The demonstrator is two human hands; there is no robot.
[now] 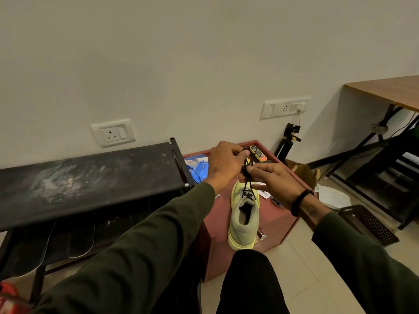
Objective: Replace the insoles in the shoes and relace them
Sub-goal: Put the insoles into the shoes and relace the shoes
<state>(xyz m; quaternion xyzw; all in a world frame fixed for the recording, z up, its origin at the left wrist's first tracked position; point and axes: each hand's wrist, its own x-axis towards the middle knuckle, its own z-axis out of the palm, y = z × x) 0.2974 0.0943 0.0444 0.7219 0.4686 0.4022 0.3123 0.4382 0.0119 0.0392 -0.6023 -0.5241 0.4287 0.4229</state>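
Left hand (223,163): grip pinching the black lace (247,175), raised above the shoe.
Shoe (244,216): pale yellow-green, on the red cabinet (278,223), heel at its near edge.
Right hand (272,180): grip pinching the same lace.

A pale yellow-green shoe (244,214) sits heel-first at the near edge of a red cabinet (281,223). Above it, the left hand (223,165) and right hand (272,181) pinch the black lace (249,177), pulled up taut.

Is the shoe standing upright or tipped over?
Upright: the shoe rests sole-down on the red cabinet, collar opening facing up.
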